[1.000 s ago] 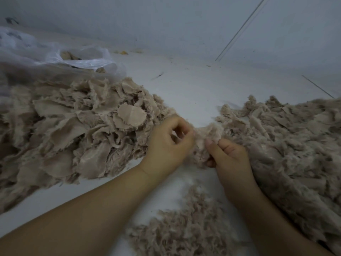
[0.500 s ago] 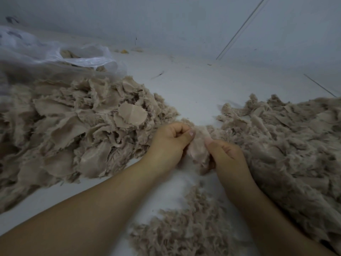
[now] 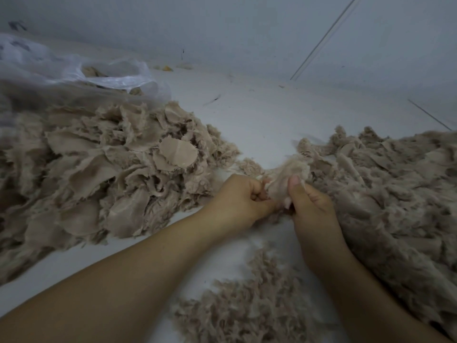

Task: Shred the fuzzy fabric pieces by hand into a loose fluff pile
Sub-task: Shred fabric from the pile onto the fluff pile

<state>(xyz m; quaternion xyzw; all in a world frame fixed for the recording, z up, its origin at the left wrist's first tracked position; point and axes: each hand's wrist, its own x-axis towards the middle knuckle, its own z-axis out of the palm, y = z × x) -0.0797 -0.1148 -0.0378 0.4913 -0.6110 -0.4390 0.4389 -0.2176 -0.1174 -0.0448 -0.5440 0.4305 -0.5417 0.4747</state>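
Observation:
A small beige fuzzy fabric piece (image 3: 284,179) is held between both hands at the middle of the view. My left hand (image 3: 237,199) pinches its left edge with curled fingers. My right hand (image 3: 311,206) grips its right side, thumb on top. A big heap of flat fuzzy fabric pieces (image 3: 99,169) lies to the left. Another large heap of fuzzy material (image 3: 385,194) lies to the right. A loose fluff pile (image 3: 249,305) sits below my hands, near the bottom edge.
Everything lies on a white floor (image 3: 267,120). A clear plastic bag (image 3: 99,75) with more beige pieces inside sits at the back left. A pale wall (image 3: 247,33) rises behind, with small scraps along its base.
My hands have shifted slightly and come closer together on the piece. My right thumb now sits higher on it, and the piece stands up more between the hands.

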